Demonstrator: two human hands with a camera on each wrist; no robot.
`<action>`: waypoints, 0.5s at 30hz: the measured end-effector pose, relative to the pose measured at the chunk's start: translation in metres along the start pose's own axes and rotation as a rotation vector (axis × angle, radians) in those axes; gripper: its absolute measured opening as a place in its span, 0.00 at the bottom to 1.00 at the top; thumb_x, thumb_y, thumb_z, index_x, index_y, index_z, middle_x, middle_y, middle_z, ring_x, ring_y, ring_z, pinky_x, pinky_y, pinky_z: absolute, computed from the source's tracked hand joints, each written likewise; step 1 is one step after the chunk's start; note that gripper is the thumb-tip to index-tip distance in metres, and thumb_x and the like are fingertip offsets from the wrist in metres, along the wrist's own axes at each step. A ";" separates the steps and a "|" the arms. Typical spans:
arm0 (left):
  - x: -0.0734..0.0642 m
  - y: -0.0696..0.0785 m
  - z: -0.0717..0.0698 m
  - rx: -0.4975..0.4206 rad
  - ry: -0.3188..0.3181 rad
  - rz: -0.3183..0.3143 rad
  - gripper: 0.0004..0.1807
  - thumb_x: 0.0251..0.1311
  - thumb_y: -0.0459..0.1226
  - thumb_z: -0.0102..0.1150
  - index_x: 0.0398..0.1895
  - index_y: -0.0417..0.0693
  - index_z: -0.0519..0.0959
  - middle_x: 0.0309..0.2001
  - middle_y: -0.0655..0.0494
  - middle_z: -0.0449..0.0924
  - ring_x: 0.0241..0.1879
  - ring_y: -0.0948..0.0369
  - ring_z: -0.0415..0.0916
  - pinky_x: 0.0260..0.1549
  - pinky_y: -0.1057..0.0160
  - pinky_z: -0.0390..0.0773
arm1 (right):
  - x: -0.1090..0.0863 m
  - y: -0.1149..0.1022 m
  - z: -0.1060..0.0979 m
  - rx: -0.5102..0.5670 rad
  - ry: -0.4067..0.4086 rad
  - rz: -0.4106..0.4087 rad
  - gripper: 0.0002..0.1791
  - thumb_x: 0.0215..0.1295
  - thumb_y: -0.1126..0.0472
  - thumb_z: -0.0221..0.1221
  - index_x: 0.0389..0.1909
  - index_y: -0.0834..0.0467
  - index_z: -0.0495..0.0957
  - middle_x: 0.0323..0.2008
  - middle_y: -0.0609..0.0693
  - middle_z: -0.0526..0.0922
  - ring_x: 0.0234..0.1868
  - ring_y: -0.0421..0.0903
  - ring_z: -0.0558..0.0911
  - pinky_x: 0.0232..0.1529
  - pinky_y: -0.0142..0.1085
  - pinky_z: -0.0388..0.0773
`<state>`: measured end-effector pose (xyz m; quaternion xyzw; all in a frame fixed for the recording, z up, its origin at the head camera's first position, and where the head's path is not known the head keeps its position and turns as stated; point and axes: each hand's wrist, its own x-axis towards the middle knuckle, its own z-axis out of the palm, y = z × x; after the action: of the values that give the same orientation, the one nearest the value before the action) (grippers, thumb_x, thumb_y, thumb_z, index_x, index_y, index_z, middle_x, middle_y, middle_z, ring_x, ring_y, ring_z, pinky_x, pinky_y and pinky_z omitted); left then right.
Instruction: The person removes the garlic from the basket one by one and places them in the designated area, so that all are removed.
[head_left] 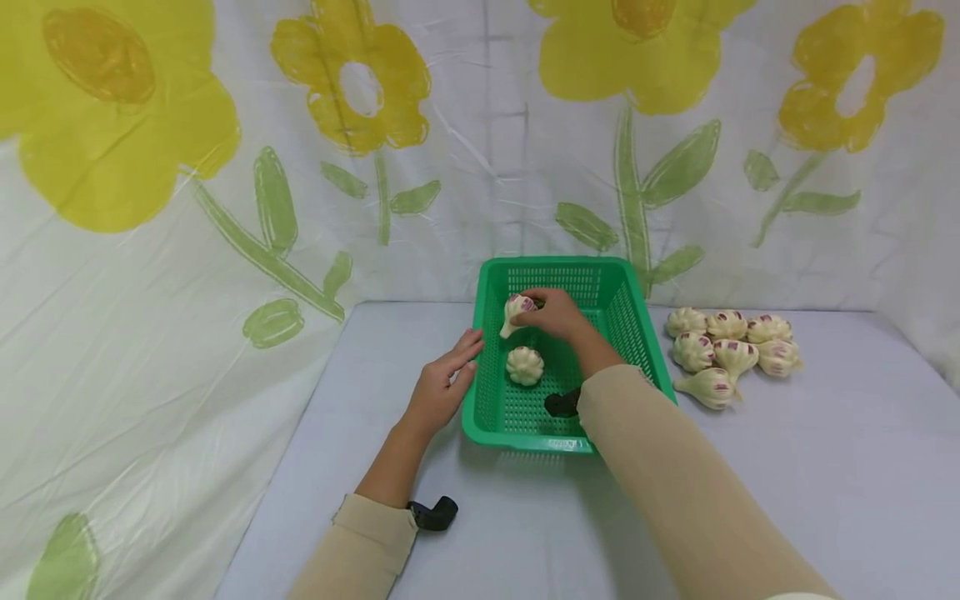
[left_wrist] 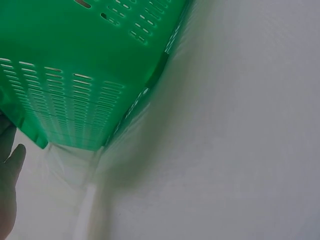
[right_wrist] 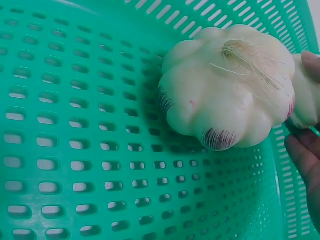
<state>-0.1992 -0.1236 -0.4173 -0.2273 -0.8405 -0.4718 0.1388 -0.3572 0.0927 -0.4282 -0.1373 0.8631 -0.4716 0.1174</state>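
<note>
My right hand [head_left: 557, 315] grips a garlic bulb [head_left: 517, 310] inside the green plastic basket [head_left: 474, 417], near its far left corner. In the right wrist view, fingers [right_wrist: 305, 155] and part of the held bulb [right_wrist: 306, 92] show at the right edge. A second garlic bulb [head_left: 525, 367] lies on the basket floor; close up, this bulb [right_wrist: 227, 90] shows white skin, purple streaks and dry roots. My left hand [head_left: 441, 387] rests its extended fingers against the basket's left rim. The left wrist view shows the basket's outer wall [left_wrist: 70, 55] and part of the left hand [left_wrist: 9, 180].
Several garlic bulbs [head_left: 735, 354] lie grouped on the white table [head_left: 825, 467], right of the basket. Behind the table hangs a white sheet [head_left: 465, 167] printed with yellow flowers. A black wrist device [head_left: 435, 513] sits by the left sleeve.
</note>
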 end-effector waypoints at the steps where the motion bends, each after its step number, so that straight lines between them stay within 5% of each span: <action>1: 0.000 0.001 0.000 0.000 -0.001 0.000 0.20 0.70 0.27 0.48 0.63 0.29 0.72 0.68 0.39 0.68 0.73 0.45 0.59 0.69 0.48 0.63 | 0.000 0.000 0.000 0.003 0.002 -0.002 0.35 0.60 0.49 0.67 0.68 0.56 0.71 0.64 0.59 0.74 0.62 0.57 0.74 0.58 0.51 0.76; 15: -0.001 0.002 0.000 -0.001 0.005 0.010 0.19 0.71 0.28 0.48 0.62 0.30 0.73 0.67 0.40 0.70 0.72 0.47 0.60 0.68 0.49 0.64 | 0.001 -0.007 0.000 0.131 0.061 -0.080 0.32 0.60 0.50 0.68 0.65 0.51 0.74 0.54 0.55 0.81 0.53 0.51 0.80 0.53 0.46 0.80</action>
<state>-0.1972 -0.1229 -0.4162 -0.2304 -0.8389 -0.4719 0.1431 -0.3567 0.0889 -0.4223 -0.1493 0.8275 -0.5351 0.0811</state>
